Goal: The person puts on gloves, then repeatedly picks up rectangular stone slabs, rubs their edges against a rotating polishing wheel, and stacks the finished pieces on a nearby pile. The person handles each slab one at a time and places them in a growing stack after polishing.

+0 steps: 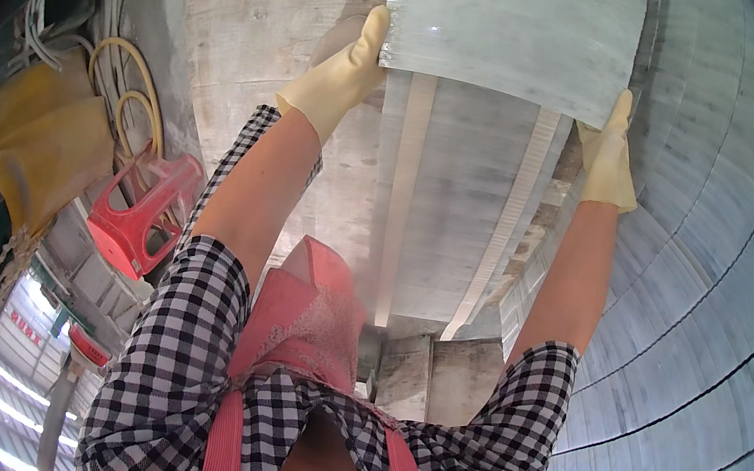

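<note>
A wide, glossy pale-grey sheet [513, 31] spans the top of the view, its near edge slightly bowed. My left hand [346, 67], in a cream rubber glove, is closed on the sheet's left edge near the corner, thumb along the side and the other fingers mostly hidden. At the opposite corner my right hand [608, 160], gloved the same way, grips the right edge; its fingers are partly hidden. Beneath the sheet lies a grey panel surface [457, 198] with two pale lengthwise strips [409, 164] on it.
Grey panels [703, 266] with dark seams fill the right side. To the left are a stained pale board [276, 25], a red plastic stool [143, 211], a mustard-yellow cloth [45, 138] and yellow hoses [152, 86]. Brownish boards [463, 378] stand near my body.
</note>
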`<state>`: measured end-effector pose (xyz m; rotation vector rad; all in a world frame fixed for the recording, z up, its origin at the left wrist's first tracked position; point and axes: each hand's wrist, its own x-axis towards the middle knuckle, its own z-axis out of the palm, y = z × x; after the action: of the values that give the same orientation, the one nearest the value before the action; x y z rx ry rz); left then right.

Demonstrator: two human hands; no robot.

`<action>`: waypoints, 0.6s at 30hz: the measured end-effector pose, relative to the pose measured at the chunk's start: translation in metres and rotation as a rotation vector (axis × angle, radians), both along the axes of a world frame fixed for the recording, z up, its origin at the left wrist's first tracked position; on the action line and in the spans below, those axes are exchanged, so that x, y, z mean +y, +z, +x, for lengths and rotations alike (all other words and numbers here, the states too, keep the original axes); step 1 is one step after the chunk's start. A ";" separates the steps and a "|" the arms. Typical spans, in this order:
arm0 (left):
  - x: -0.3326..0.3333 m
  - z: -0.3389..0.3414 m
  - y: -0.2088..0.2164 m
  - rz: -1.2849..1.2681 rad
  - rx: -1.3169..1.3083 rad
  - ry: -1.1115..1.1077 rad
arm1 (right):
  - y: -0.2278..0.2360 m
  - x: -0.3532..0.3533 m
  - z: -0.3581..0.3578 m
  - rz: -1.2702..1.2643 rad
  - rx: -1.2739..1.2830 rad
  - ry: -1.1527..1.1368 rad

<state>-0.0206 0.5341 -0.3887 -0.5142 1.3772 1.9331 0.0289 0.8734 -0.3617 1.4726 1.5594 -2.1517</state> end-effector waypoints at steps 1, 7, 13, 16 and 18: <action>0.002 0.001 0.001 0.016 -0.003 0.007 | 0.000 0.001 0.002 0.005 -0.017 -0.027; 0.014 0.010 0.021 0.023 0.039 0.033 | 0.003 0.011 0.006 0.034 0.016 0.148; 0.021 0.014 0.034 -0.048 0.038 0.038 | 0.004 0.015 0.005 -0.001 0.044 0.158; 0.021 0.013 0.045 -0.108 0.054 0.017 | 0.001 0.011 0.005 0.027 0.063 0.197; 0.020 0.012 0.053 -0.187 0.070 -0.025 | 0.000 0.008 0.006 0.052 0.060 0.205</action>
<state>-0.0089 0.5542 -0.3360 -0.5189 1.6116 1.8281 0.0345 0.8810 -0.3620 1.2121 1.7149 -2.0711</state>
